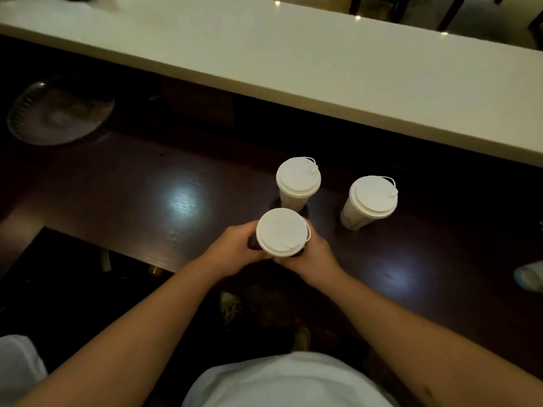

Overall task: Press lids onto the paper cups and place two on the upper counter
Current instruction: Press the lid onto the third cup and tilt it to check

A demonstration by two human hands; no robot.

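Head view shows both hands clamped on the near cup [281,234]: the left hand [235,249] wraps its left side, the right hand [311,254] its right, fingers curled around the wall just below the lid [279,230]. That lid sits flat over the rim with its small plug and tether toward the right. Whether the cup rests on the dark tabletop [182,198] or is lifted clear of it cannot be told from above.

Just behind it stands a second cup [298,180], lidded and upright. A third cup [370,198], also lidded, stands apart to the right. All three appear capped, so the pressing looks done and the lift to the upper counter [293,66], pale, bare and just beyond, is likely the step in hand.

Paper walls are thin and will buckle under a hard squeeze, which could pop the lid; a light hold around the upper wall, where the rim stiffens it, seems safest. If full, the cup will be top-heavy and should stay upright.

A glass plate [58,113] lies far left.
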